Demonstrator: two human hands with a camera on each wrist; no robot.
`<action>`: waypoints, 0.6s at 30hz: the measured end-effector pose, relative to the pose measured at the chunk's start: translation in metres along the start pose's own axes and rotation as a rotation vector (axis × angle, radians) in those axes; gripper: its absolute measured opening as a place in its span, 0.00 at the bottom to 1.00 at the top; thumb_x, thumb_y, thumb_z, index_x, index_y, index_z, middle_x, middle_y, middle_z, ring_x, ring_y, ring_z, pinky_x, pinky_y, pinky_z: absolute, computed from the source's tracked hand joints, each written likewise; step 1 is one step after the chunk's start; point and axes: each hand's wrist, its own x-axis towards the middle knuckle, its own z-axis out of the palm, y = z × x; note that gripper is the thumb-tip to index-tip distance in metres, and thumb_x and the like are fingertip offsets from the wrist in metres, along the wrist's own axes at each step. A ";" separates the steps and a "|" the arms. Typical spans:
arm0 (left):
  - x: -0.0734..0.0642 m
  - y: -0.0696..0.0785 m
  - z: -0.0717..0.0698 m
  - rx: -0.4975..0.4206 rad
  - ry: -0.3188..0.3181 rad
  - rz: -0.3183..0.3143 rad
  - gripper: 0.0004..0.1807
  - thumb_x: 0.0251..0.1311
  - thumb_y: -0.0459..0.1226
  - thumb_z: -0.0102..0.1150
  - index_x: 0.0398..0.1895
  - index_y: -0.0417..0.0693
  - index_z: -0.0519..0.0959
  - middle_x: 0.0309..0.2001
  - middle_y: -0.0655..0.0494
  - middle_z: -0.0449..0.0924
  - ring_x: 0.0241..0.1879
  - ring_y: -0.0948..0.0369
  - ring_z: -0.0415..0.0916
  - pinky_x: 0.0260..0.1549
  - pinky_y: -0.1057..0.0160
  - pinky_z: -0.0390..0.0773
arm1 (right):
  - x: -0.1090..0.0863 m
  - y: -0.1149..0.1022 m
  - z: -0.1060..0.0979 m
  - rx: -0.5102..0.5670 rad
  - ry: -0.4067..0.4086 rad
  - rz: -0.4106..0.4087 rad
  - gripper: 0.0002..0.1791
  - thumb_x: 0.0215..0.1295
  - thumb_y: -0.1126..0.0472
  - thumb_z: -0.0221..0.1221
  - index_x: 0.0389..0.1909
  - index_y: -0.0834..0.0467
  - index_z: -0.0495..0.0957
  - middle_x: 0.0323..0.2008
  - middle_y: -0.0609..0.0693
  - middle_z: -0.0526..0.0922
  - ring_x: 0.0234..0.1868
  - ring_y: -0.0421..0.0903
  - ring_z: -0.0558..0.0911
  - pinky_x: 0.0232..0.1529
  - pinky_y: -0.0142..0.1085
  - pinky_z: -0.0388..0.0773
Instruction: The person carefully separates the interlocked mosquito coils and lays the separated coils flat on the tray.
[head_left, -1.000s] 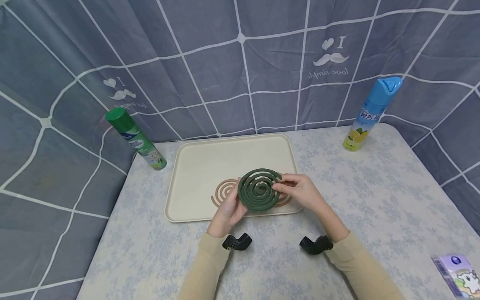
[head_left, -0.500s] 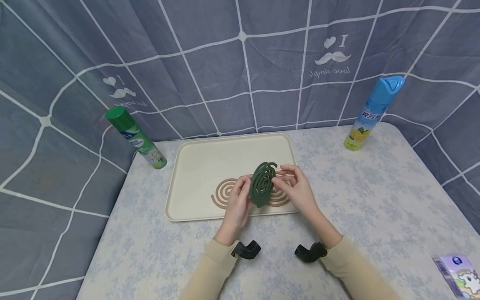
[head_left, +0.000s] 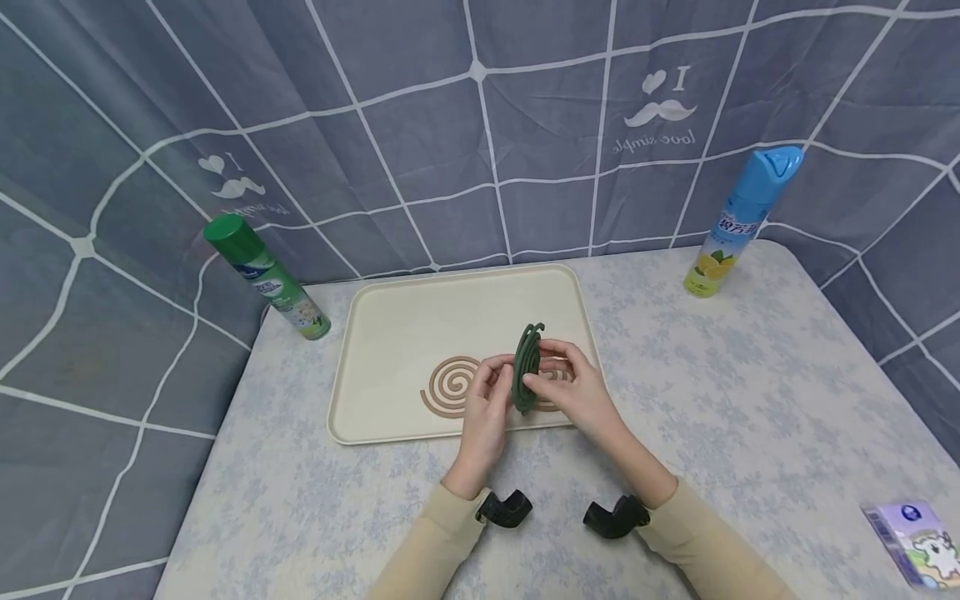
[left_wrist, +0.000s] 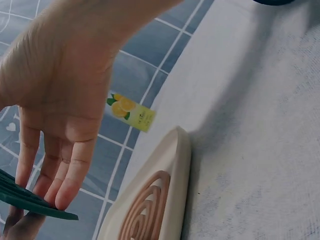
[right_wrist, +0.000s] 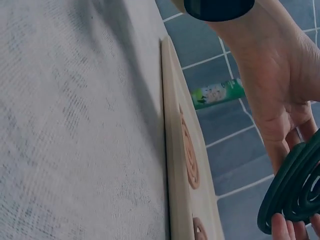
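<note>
A dark green mosquito coil [head_left: 527,371] is held above the front part of a cream tray [head_left: 420,317], turned nearly edge-on in the head view. My left hand [head_left: 482,429] pinches its left side, with the fingers reaching to the coil's edge in the left wrist view. From the other side my right hand [head_left: 588,402] grips it between thumb and fingers. The right wrist view shows several stacked green turns of the coil [right_wrist: 287,187]. Below, a brown spiral coil [head_left: 457,385] lies flat in the tray; a second brown coil [head_left: 546,407] is partly hidden behind the hands.
A green spray can [head_left: 270,279] stands at the back left of the table [head_left: 300,517]. At the back right is a blue and yellow spray can [head_left: 738,225]. A purple packet [head_left: 917,546] lies at the front right. A grey checked curtain [head_left: 420,150] hangs behind.
The green coil has turned from facing the head camera to nearly edge-on. My left hand has shifted right, and my right hand has moved slightly left, bringing both closer together.
</note>
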 end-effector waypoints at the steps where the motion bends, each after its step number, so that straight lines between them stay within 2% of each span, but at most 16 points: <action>1: 0.000 -0.001 0.000 -0.003 -0.002 -0.001 0.18 0.76 0.39 0.45 0.59 0.34 0.70 0.45 0.56 0.73 0.45 0.67 0.76 0.48 0.69 0.82 | 0.000 0.001 0.000 -0.001 -0.005 0.008 0.32 0.64 0.62 0.64 0.67 0.60 0.64 0.59 0.60 0.72 0.58 0.55 0.75 0.48 0.31 0.77; 8: 0.000 -0.003 0.002 -0.003 0.002 -0.001 0.19 0.76 0.40 0.46 0.58 0.33 0.70 0.45 0.54 0.73 0.46 0.67 0.77 0.48 0.69 0.82 | 0.002 0.003 0.003 -0.009 0.027 -0.006 0.32 0.62 0.65 0.63 0.66 0.62 0.63 0.58 0.61 0.71 0.56 0.58 0.76 0.48 0.29 0.80; 15: 0.001 -0.003 0.003 -0.036 0.049 -0.058 0.20 0.76 0.44 0.45 0.56 0.34 0.71 0.52 0.49 0.73 0.49 0.64 0.77 0.45 0.69 0.81 | 0.002 0.006 0.006 -0.098 0.066 -0.090 0.34 0.57 0.68 0.67 0.65 0.62 0.65 0.58 0.60 0.69 0.55 0.58 0.76 0.54 0.49 0.81; 18: 0.002 -0.003 0.003 -0.081 0.057 -0.092 0.21 0.76 0.45 0.45 0.55 0.34 0.71 0.53 0.50 0.74 0.50 0.65 0.76 0.42 0.71 0.81 | 0.003 0.008 0.006 -0.112 0.065 -0.136 0.34 0.56 0.69 0.68 0.64 0.62 0.66 0.58 0.60 0.68 0.56 0.57 0.75 0.54 0.52 0.80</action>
